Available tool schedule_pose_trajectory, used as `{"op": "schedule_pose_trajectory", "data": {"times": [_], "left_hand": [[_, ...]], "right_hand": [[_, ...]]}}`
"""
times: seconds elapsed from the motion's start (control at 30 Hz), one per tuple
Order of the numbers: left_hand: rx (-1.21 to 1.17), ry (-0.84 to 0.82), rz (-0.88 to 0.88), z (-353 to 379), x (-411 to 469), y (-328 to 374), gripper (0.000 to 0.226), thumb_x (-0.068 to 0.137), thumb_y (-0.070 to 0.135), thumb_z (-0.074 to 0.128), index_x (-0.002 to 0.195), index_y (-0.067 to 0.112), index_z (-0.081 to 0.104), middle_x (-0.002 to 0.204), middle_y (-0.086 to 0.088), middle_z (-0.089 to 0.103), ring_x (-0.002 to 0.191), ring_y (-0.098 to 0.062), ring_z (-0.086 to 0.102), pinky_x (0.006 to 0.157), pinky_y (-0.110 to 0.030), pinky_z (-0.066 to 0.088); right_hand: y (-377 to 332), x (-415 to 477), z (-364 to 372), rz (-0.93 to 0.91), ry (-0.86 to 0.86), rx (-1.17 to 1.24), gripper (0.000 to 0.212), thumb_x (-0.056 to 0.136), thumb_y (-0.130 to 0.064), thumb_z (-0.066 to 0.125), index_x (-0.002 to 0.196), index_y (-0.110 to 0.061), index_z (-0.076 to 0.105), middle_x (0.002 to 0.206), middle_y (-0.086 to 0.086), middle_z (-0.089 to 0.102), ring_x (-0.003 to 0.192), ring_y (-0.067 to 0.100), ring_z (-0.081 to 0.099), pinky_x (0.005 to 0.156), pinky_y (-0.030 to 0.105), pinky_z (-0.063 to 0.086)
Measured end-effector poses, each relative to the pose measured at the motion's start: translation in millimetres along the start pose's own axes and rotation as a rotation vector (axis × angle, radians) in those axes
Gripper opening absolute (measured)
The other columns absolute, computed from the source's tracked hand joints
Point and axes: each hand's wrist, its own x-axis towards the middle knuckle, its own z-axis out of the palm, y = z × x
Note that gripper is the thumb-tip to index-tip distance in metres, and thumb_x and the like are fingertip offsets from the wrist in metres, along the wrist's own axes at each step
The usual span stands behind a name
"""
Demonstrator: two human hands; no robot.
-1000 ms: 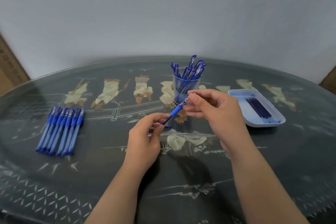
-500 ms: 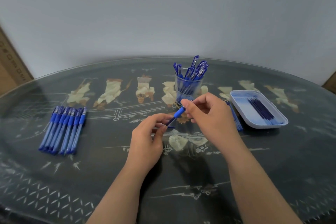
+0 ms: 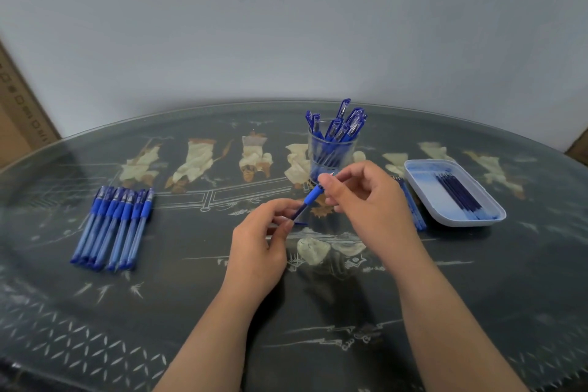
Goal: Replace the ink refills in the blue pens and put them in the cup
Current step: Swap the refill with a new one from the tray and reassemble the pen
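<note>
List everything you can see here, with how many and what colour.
table: one, dark with pale inlaid figures, fills the lower view
loose pens: about seven, blue, in a row at left
cup: one, clear, far centre, holding several blue pens
tray: one, white, right, holding dark blue refills
thin sticks: a few, blue, beside the tray
held pen: one, blue, between both hands
cardboard box: one, brown, far left
left hand: pinches the pen's barrel
right hand: pinches its upper end
</note>
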Motion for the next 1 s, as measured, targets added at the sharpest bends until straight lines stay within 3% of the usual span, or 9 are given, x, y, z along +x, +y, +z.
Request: {"op": "schedule_pose_trajectory", "data": {"times": [0.07, 0.17, 0.27, 0.37, 0.47, 0.53, 0.67, 0.83, 1.0], "left_hand": [[-0.003, 0.005, -0.003, 0.0, 0.1, 0.1, 0.053, 0.087, -0.011, 0.059, 0.099, 0.041, 0.061, 0.093, 0.016, 0.067, 0.087, -0.002, 0.062, 0.076, -0.007, 0.045], [0.0, 0.001, -0.002, -0.3, -0.5, 0.0, 0.053, 0.087, -0.011, 0.059, 0.1, 0.041, 0.061, 0.093, 0.017, 0.067, 0.088, -0.003, 0.062, 0.076, -0.008, 0.046], [0.006, -0.007, -0.003, -0.6, -0.7, 0.4, 0.052, 0.087, -0.011, 0.059, 0.1, 0.04, 0.062, 0.094, 0.017, 0.067, 0.089, -0.002, 0.062, 0.077, -0.007, 0.045], [0.0, -0.005, -0.008, -0.9, -0.6, 1.1, 0.052, 0.088, -0.01, 0.059, 0.1, 0.041, 0.061, 0.094, 0.018, 0.067, 0.09, -0.002, 0.062, 0.077, -0.007, 0.045], [0.002, -0.005, -0.004, -1.0, -0.7, 1.3, 0.052, 0.088, -0.011, 0.059, 0.101, 0.039, 0.062, 0.094, 0.017, 0.067, 0.09, -0.002, 0.062, 0.077, -0.007, 0.045], [0.006, -0.003, -0.001, -0.7, -0.6, 1.2, 0.052, 0.087, -0.011, 0.059, 0.101, 0.039, 0.062, 0.094, 0.017, 0.067, 0.089, -0.002, 0.062, 0.077, -0.007, 0.045], [0.004, 0.0, 0.003, -0.6, -0.5, 0.5, 0.052, 0.087, -0.011, 0.059, 0.1, 0.039, 0.062, 0.094, 0.016, 0.067, 0.089, -0.002, 0.062, 0.076, -0.008, 0.046], [0.0, -0.004, -0.008, -0.6, -0.9, -0.1, 0.05, 0.087, -0.011, 0.059, 0.101, 0.036, 0.064, 0.094, 0.016, 0.068, 0.089, -0.003, 0.062, 0.077, -0.008, 0.046], [-0.01, -0.006, -0.014, -0.9, -0.7, 0.5, 0.049, 0.087, -0.011, 0.059, 0.101, 0.036, 0.063, 0.094, 0.016, 0.068, 0.089, -0.003, 0.062, 0.076, -0.008, 0.046]], "right_hand": [[-0.5, 0.2, -0.8, 0.007, -0.027, 0.017, 0.023, 0.082, -0.049, 0.07, 0.095, -0.032, 0.064, 0.086, 0.002, 0.073, 0.084, 0.018, 0.071, 0.082, 0.046, 0.057], [-1.5, -0.1, -2.7, -0.025, -0.086, 0.049, 0.017, 0.091, -0.025, 0.068, 0.107, -0.029, 0.068, 0.092, -0.004, 0.074, 0.09, 0.009, 0.07, 0.078, 0.027, 0.057], [-3.4, -1.3, -1.2, -0.026, -0.025, 0.003, 0.008, 0.086, -0.025, 0.074, 0.091, -0.021, 0.071, 0.084, -0.007, 0.073, 0.077, -0.001, 0.066, 0.064, 0.011, 0.05], [-1.9, -0.4, -1.7, 0.008, 0.01, -0.029, 0.022, 0.081, -0.043, 0.074, 0.091, -0.026, 0.065, 0.083, -0.006, 0.071, 0.078, 0.002, 0.066, 0.067, 0.015, 0.051], [-2.1, 0.0, -4.7, -0.004, -0.042, 0.036, 0.017, 0.087, -0.029, 0.072, 0.104, -0.03, 0.068, 0.091, -0.006, 0.072, 0.087, 0.006, 0.069, 0.073, 0.021, 0.056], [-3.2, -0.6, -4.1, -0.023, -0.03, 0.039, 0.009, 0.086, -0.021, 0.073, 0.094, -0.026, 0.072, 0.088, -0.007, 0.073, 0.081, 0.001, 0.067, 0.066, 0.013, 0.052], [-4.5, -1.3, -1.1, 0.002, 0.023, -0.006, 0.021, 0.08, -0.037, 0.077, 0.09, -0.022, 0.065, 0.082, -0.01, 0.069, 0.074, -0.005, 0.063, 0.061, 0.007, 0.047], [-5.0, -1.9, -1.0, -0.011, -0.027, -0.002, 0.011, 0.087, -0.024, 0.072, 0.097, -0.023, 0.071, 0.088, -0.011, 0.071, 0.081, -0.005, 0.065, 0.066, 0.008, 0.049], [-5.3, -1.8, 0.6, 0.021, 0.004, 0.002, 0.017, 0.086, -0.036, 0.071, 0.098, -0.025, 0.066, 0.087, -0.011, 0.069, 0.079, -0.005, 0.064, 0.065, 0.007, 0.048]]}}
